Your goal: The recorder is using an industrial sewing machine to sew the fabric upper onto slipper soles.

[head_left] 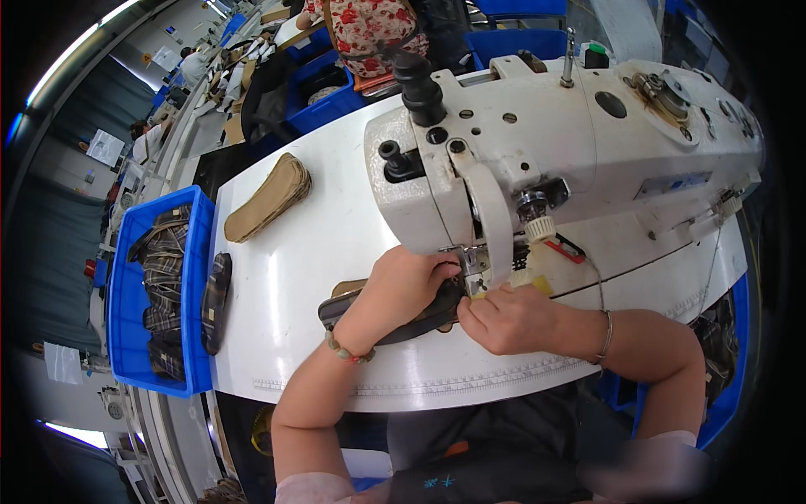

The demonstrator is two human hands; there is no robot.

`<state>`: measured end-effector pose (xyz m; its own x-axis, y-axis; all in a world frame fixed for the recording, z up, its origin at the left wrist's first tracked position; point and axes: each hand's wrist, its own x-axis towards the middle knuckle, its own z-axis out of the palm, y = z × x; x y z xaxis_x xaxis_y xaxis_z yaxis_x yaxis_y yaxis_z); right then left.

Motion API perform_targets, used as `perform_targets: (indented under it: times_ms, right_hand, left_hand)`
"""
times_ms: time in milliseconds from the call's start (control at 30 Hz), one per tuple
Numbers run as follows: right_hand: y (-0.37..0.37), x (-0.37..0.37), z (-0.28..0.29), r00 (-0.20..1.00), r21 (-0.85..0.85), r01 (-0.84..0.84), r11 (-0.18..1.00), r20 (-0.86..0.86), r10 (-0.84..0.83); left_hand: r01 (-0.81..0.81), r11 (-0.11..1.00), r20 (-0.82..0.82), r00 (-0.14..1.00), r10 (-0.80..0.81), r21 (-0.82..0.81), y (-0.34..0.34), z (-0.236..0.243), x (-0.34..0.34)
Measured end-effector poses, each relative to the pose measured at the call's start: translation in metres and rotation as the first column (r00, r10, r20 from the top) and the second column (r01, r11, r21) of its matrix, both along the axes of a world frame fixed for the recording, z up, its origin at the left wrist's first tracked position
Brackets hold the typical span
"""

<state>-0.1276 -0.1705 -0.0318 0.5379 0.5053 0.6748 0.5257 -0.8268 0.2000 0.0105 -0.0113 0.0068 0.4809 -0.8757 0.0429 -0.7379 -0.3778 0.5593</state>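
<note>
With narrowly bunched fingers, rests the left hand (411,288) on a dark, elongated shoe piece (421,325); curls the right hand (508,319) at its right end; cannot tell whether gripping. Has it on a smooth white counter (269,307), beneath a white metal sewing machine (554,101), apart from stacked tan, sole-shaped pieces (267,200).

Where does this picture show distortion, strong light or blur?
In the head view, the front edge of the white table bows and the corners are black; also in the head view, the light tube at upper left glares, while a smear blurs the right sleeve.
</note>
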Motion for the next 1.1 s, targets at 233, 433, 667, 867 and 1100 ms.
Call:
perform_targets:
  times_ms: [233,433,667,867,1100]
  right_hand:
    - [0.006,-0.012,0.013,0.985,-0.074,0.015,0.997,-0.168,-0.027]
    - [0.009,-0.015,0.012,0.984,-0.13,0.062,0.99,-0.158,-0.082]
    - [0.01,-0.019,0.014,0.989,-0.155,0.066,0.986,-0.121,-0.086]
    - [0.01,-0.018,0.013,0.985,-0.13,0.054,0.99,-0.154,-0.074]
    - [0.009,-0.023,0.016,0.968,-0.1,0.044,0.994,-0.243,-0.067]
  left_hand:
    - [0.04,0.999,0.048,0.998,-0.039,-0.006,0.005,0.0,0.001]
    - [-0.004,1.0,0.113,0.994,0.003,0.011,0.0,0.004,-0.007]
    - [-0.018,1.0,0.083,0.996,0.018,0.003,-0.001,0.005,-0.008]
    - [-0.04,0.999,0.047,0.998,0.04,-0.007,0.0,0.002,-0.008]
    - [-0.11,0.993,0.02,0.994,0.111,-0.03,-0.003,0.008,-0.012]
